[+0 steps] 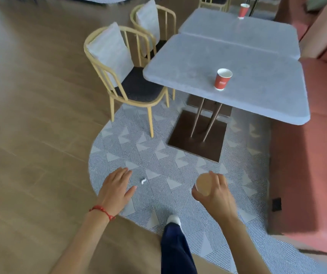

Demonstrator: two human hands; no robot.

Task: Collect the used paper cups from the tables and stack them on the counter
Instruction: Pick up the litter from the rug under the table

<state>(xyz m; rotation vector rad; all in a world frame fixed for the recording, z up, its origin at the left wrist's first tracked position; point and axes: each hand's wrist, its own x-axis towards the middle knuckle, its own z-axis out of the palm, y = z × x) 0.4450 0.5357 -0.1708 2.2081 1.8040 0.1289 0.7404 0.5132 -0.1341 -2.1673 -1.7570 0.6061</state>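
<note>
A red paper cup (223, 79) with a white inside stands upright on the near grey table (257, 89), close to its front edge. A second red cup (243, 10) stands on the far grey table (237, 26) at its back edge. My right hand (217, 191) grips a paper cup (203, 184) seen from above, its tan round opening facing the camera; its outer colour is hidden. My left hand (117, 186) hangs with fingers straight, holding nothing. Both hands are well short of the near table, above the floor.
Two pale wooden chairs (123, 76) with grey cushions stand left of the tables. A pink bench sofa (317, 155) runs along the right. The table's dark base plate (198, 139) sits on patterned grey carpet (158, 165). A small white scrap (143, 181) lies on the carpet. My leg and white shoe (173, 220) step forward.
</note>
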